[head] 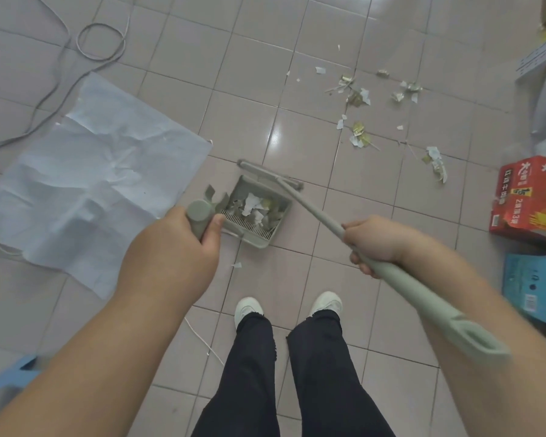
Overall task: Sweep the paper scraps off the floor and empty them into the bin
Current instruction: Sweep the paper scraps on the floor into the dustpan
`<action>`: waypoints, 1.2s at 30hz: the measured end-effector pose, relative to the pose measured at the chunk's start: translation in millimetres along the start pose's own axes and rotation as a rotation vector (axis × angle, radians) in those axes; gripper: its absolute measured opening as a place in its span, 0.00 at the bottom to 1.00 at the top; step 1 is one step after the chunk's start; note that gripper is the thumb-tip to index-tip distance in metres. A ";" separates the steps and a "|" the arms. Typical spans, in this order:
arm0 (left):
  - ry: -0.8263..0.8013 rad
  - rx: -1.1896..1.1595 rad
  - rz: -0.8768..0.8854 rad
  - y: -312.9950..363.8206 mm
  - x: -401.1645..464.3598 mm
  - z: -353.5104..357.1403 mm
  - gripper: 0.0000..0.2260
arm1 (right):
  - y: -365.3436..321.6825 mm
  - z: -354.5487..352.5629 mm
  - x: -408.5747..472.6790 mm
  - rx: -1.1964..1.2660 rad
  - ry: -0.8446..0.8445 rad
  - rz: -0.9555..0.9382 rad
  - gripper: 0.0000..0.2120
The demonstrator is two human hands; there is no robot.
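Observation:
My left hand (183, 238) grips the upright handle of a grey-green dustpan (278, 197) that stands on the tiled floor ahead of my feet. White and yellowish paper scraps (255, 205) lie inside the pan. My right hand (372, 239) grips the long grey-green broom handle (312, 212). The broom head (267, 172) rests at the pan's far edge. More paper scraps (358, 96) are scattered on the floor to the far right, and one small scrap (237, 265) lies just behind the pan. No bin is in view.
A large crumpled pale-blue sheet (92, 171) lies flat on the floor at left. Grey cables (98, 39) loop at the top left. A red carton (530, 197) and a blue package (536, 288) stand at the right edge. My white shoes (249, 307) are just behind the pan.

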State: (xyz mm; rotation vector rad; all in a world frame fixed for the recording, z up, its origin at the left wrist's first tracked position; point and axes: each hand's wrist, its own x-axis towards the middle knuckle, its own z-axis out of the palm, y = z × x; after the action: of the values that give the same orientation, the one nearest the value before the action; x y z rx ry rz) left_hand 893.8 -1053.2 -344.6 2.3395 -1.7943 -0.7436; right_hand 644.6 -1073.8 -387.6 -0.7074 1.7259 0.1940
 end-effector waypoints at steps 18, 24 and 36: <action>0.146 -0.065 -0.225 -13.3 -107.0 13.7 0.17 | 62.2 13.1 -35.2 -0.122 -0.073 -0.089 0.20; 0.148 -0.035 -0.251 -19.8 -148.8 -4.1 0.19 | 74.9 21.0 -35.3 -0.132 -0.050 -0.099 0.15; 0.114 -0.046 -0.249 -81.7 -231.3 -10.9 0.18 | 88.0 101.8 -31.0 -0.147 0.011 -0.006 0.08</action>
State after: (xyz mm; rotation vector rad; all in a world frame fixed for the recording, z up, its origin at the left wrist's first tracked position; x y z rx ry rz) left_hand 927.5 -815.8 -291.9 2.5477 -1.4430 -0.6559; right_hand 684.0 -943.2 -408.8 -0.8217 1.7323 0.3158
